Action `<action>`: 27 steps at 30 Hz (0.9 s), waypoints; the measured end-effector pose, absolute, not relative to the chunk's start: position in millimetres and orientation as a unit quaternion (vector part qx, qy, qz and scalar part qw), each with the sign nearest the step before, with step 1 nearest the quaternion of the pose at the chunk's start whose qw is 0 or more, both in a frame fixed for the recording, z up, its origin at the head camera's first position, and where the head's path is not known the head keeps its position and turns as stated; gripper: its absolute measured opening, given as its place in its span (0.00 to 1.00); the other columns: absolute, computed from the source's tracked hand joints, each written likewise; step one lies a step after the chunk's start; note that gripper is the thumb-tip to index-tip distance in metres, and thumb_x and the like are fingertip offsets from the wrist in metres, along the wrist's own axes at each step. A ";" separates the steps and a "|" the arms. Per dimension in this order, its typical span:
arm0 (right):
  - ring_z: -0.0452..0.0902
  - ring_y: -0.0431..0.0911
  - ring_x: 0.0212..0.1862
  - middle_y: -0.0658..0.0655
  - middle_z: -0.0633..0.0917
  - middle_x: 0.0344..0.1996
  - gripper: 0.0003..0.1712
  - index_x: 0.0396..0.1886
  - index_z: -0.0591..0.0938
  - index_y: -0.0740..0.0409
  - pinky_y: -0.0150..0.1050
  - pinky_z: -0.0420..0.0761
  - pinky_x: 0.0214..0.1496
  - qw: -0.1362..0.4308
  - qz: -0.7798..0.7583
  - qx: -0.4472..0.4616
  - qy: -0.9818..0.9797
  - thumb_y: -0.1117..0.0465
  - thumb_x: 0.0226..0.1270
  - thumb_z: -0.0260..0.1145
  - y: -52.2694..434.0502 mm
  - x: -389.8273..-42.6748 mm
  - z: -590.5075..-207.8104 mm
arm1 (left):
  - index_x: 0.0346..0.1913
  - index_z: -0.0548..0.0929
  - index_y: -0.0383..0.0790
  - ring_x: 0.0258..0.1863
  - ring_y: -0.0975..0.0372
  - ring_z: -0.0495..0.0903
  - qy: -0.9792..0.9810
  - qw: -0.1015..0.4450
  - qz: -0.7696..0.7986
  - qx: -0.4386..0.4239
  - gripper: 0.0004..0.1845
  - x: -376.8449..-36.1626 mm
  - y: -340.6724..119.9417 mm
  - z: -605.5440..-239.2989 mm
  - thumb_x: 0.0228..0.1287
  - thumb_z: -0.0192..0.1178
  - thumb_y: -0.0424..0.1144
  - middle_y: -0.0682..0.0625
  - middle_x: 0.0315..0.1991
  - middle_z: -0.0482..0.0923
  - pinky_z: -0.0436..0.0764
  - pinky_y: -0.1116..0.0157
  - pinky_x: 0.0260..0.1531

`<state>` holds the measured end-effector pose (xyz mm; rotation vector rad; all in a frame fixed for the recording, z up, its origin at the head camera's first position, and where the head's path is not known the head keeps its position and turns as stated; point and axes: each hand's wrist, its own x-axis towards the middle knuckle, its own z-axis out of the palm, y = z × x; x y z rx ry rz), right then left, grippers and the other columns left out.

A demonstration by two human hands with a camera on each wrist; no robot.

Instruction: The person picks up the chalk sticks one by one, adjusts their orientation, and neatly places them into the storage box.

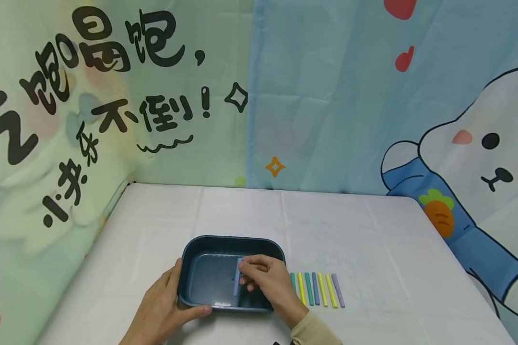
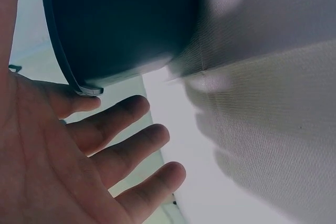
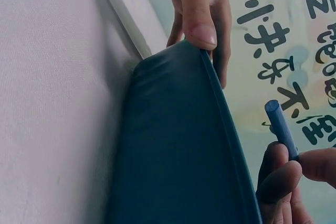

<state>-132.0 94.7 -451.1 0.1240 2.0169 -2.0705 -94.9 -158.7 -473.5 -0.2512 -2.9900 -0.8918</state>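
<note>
White cloth covers the tabletop (image 1: 371,249), which carries a dark blue tray (image 1: 230,242) near its front edge. The left hand (image 1: 164,306) clasps the tray's near-left corner, probably to steady it. The right hand (image 1: 269,280) pinches a blue stick (image 1: 236,278) over the tray's inside. Right of the tray, coloured sticks (image 1: 317,289) lie in a row.

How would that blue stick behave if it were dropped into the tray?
The blue stick, pinched by the right hand, stays straight, so probably stiff. Thin, so probably light. Its round end suggests it may roll inside the tray.
</note>
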 end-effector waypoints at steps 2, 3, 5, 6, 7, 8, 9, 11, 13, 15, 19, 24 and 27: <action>0.86 0.45 0.33 0.56 0.89 0.35 0.22 0.52 0.83 0.69 0.33 0.82 0.32 0.126 -0.711 0.042 0.691 0.56 0.68 0.72 93.6 -131.8 -451.9 | 0.79 0.55 0.31 0.63 0.43 0.74 -0.955 0.010 -0.285 -0.084 0.70 -94.6 -158.5 -473.6 0.44 0.64 0.81 0.33 0.67 0.70 0.75 0.46 0.60; 0.86 0.46 0.33 0.56 0.89 0.35 0.21 0.52 0.83 0.69 0.32 0.82 0.32 0.127 -0.712 0.040 0.690 0.57 0.68 0.72 93.1 -131.9 -452.4 | 0.79 0.55 0.31 0.63 0.43 0.74 -0.955 0.012 -0.284 -0.087 0.70 -94.5 -158.4 -473.6 0.44 0.64 0.80 0.33 0.67 0.70 0.76 0.46 0.60; 0.86 0.46 0.34 0.56 0.89 0.35 0.21 0.52 0.83 0.69 0.32 0.82 0.32 0.126 -0.713 0.037 0.689 0.57 0.68 0.72 92.1 -132.3 -452.9 | 0.79 0.55 0.31 0.62 0.43 0.74 -0.954 0.017 -0.284 -0.091 0.70 -94.2 -158.2 -473.5 0.45 0.64 0.80 0.33 0.67 0.71 0.76 0.46 0.59; 0.86 0.47 0.34 0.56 0.89 0.35 0.21 0.52 0.83 0.70 0.32 0.82 0.32 0.126 -0.713 0.036 0.689 0.57 0.68 0.72 91.6 -132.5 -453.0 | 0.79 0.55 0.31 0.62 0.43 0.74 -0.954 0.018 -0.285 -0.092 0.69 -94.1 -158.0 -473.6 0.45 0.64 0.80 0.33 0.66 0.71 0.76 0.46 0.59; 0.86 0.47 0.34 0.56 0.89 0.35 0.21 0.52 0.83 0.69 0.32 0.82 0.32 0.125 -0.713 0.035 0.689 0.57 0.68 0.72 91.0 -132.7 -453.1 | 0.79 0.55 0.31 0.62 0.43 0.75 -0.954 0.018 -0.286 -0.092 0.69 -94.1 -157.9 -473.7 0.46 0.64 0.80 0.33 0.66 0.71 0.76 0.46 0.59; 0.86 0.47 0.34 0.56 0.89 0.35 0.21 0.52 0.83 0.70 0.31 0.81 0.32 0.124 -0.713 0.035 0.689 0.57 0.68 0.72 90.5 -132.8 -453.2 | 0.78 0.56 0.31 0.62 0.43 0.75 -0.953 0.019 -0.286 -0.093 0.69 -93.9 -157.8 -473.9 0.46 0.64 0.79 0.33 0.66 0.71 0.76 0.46 0.59; 0.86 0.46 0.34 0.56 0.89 0.35 0.21 0.52 0.83 0.70 0.31 0.81 0.32 0.124 -0.713 0.033 0.689 0.57 0.68 0.72 89.7 -132.7 -453.8 | 0.78 0.56 0.31 0.62 0.43 0.75 -0.954 0.017 -0.285 -0.092 0.69 -93.8 -157.6 -474.0 0.46 0.64 0.80 0.33 0.66 0.71 0.76 0.46 0.59; 0.86 0.46 0.33 0.56 0.89 0.35 0.21 0.52 0.83 0.70 0.31 0.81 0.32 0.128 -0.714 0.033 0.687 0.57 0.68 0.71 87.8 -132.0 -455.0 | 0.78 0.56 0.30 0.62 0.42 0.75 -0.956 0.012 -0.281 -0.089 0.70 -92.9 -157.7 -474.1 0.44 0.63 0.81 0.32 0.66 0.71 0.76 0.46 0.59; 0.86 0.45 0.33 0.56 0.89 0.35 0.22 0.53 0.82 0.70 0.31 0.81 0.32 0.131 -0.713 0.030 0.688 0.57 0.68 0.71 84.6 -131.9 -456.1 | 0.78 0.56 0.30 0.62 0.42 0.75 -0.958 0.007 -0.275 -0.084 0.71 -92.2 -157.8 -474.7 0.43 0.62 0.82 0.33 0.66 0.71 0.76 0.45 0.59; 0.86 0.45 0.33 0.56 0.89 0.35 0.22 0.53 0.82 0.70 0.31 0.82 0.32 0.131 -0.710 0.024 0.691 0.57 0.69 0.71 80.1 -133.1 -456.1 | 0.78 0.56 0.31 0.61 0.43 0.75 -0.959 0.006 -0.270 -0.082 0.71 -91.9 -157.9 -475.6 0.43 0.61 0.83 0.33 0.66 0.71 0.76 0.45 0.59; 0.87 0.46 0.34 0.56 0.89 0.36 0.22 0.53 0.83 0.69 0.32 0.82 0.33 0.124 -0.699 0.017 0.704 0.56 0.68 0.72 70.0 -139.4 -452.7 | 0.78 0.57 0.31 0.60 0.44 0.76 -0.959 0.019 -0.268 -0.089 0.70 -92.6 -157.9 -477.2 0.44 0.61 0.82 0.34 0.65 0.73 0.77 0.46 0.58; 0.87 0.46 0.33 0.57 0.90 0.36 0.21 0.52 0.84 0.68 0.33 0.83 0.33 0.127 -0.690 0.021 0.712 0.57 0.66 0.72 58.2 -147.9 -449.1 | 0.78 0.57 0.30 0.58 0.44 0.77 -0.957 0.040 -0.266 -0.107 0.69 -93.9 -158.6 -476.1 0.46 0.63 0.80 0.33 0.62 0.74 0.78 0.47 0.57; 0.87 0.46 0.32 0.57 0.90 0.35 0.19 0.50 0.84 0.68 0.32 0.83 0.32 0.126 -0.689 0.025 0.713 0.59 0.65 0.72 51.0 -152.7 -449.6 | 0.77 0.58 0.29 0.58 0.44 0.77 -0.957 0.050 -0.263 -0.109 0.68 -95.3 -158.9 -474.7 0.47 0.64 0.79 0.33 0.62 0.74 0.77 0.47 0.57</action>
